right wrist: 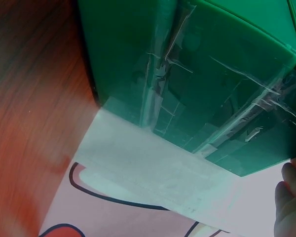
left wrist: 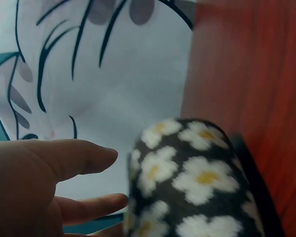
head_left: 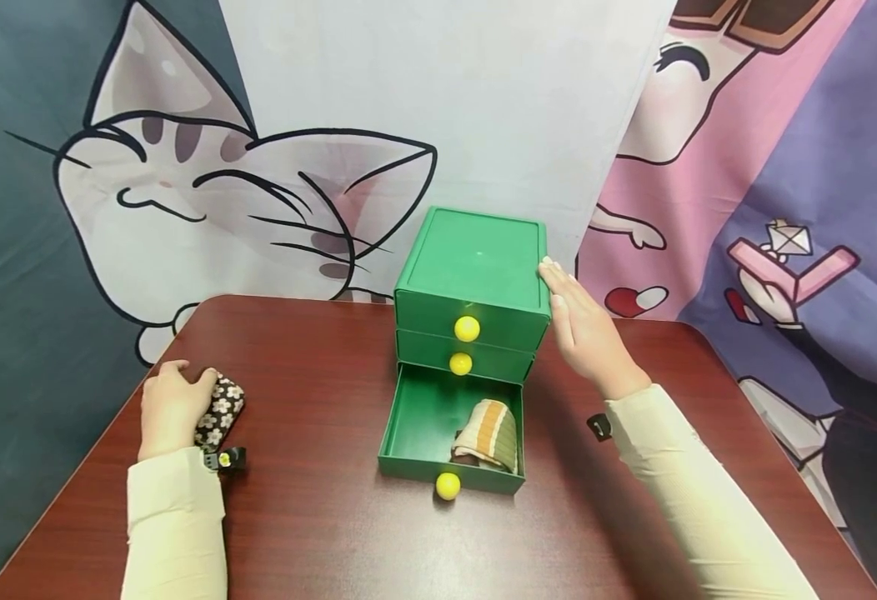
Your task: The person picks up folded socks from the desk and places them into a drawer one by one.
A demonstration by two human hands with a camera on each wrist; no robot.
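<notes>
A person is sitting at a brown table (head_left: pixel 318 517) with both arms in cream sleeves. The left hand (head_left: pixel 172 407) is resting near the table's left edge, its fingers curling over a dark pouch (head_left: pixel 219 410) printed with white daisies; the pouch is lying flat under and just right of the fingers. In the left wrist view the pouch (left wrist: pixel 197 182) is filling the lower right, with the thumb (left wrist: pixel 64 158) beside it.

The right hand (head_left: pixel 584 329) is held flat, fingers straight and together, its fingertips (head_left: pixel 547 268) touching the right side of a green chest (head_left: pixel 476 267) with 3 drawers. The right wrist view is showing that green side wall (right wrist: pixel 197 74) close up. The bottom drawer (head_left: pixel 416 417) is standing pulled out, and a striped cloth (head_left: pixel 489 433) is lying inside it, toward its right. Each drawer is carrying a yellow knob (head_left: pixel 448 486).
</notes>
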